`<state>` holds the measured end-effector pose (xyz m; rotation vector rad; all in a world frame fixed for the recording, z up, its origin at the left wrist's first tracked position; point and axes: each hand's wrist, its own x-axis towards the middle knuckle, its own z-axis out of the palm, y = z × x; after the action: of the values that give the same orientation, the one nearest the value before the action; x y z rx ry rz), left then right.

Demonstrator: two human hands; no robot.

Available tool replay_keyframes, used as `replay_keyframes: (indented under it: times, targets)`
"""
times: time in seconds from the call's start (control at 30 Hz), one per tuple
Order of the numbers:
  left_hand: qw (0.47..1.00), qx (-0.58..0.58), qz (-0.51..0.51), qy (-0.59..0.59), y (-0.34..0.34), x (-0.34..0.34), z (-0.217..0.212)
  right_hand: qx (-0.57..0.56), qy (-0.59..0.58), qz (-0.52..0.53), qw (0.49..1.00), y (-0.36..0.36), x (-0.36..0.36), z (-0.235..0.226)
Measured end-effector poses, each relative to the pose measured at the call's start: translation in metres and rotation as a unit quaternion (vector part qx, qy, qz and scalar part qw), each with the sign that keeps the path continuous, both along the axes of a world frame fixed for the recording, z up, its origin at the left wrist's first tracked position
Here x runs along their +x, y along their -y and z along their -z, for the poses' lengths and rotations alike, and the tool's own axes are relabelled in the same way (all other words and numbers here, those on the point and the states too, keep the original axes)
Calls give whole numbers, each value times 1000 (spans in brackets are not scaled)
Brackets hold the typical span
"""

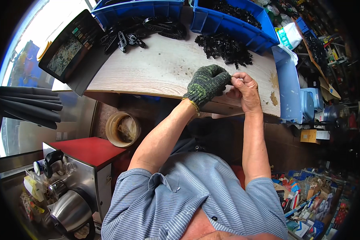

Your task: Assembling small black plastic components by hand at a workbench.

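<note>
At the near edge of the wooden worktop point(148, 76), toward its right end, the left hand point(207, 83) wears a dark green knit glove point(204, 86) with a yellow cuff trim. The bare right hand point(244, 90) sits touching it, thumb and forefinger closed in a narrow pinch on the glove's fingertip end, while its other fingers curl loosely. The left hand's gloved fingers are bent together toward that pinch (whether they hold anything of their own cannot be told). Both forearms come up from the lower edge, out of a blue striped shirt point(180, 200).

Behind the hands, near the worktop's far right corner, lies a loose pile of small black plastic parts point(224, 48). Just beyond it stands a blue bin point(228, 26) with more black parts inside, and a second blue bin point(136, 10) stands at the far edge to its left, with larger black pieces point(148, 30) spread before it. A dark tray-like panel point(74, 50) overhangs the worktop's left corner. Below that corner sits a round tan bucket point(122, 129), next to a red-topped metal cabinet point(88, 152), and a steel kettle point(70, 212) shows at lower left
</note>
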<state>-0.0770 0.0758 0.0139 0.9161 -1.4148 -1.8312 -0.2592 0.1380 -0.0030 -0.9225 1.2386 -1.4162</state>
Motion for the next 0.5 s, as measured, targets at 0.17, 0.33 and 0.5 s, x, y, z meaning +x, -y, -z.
replay_keyframes:
  times: [0.17, 0.33, 0.5]
  targets:
    - [1000, -8, -20, 2, -2, -1, 0, 4, -20, 19, 1000, 2, 7, -5]
    - [997, -32, -55, -48, -4, -1, 17, 47, -77, 2, 996, 5, 8, -15]
    - [994, 1, -47, -99, -6, -2, 17, 19, -111, -29, 993, 5, 8, -6]
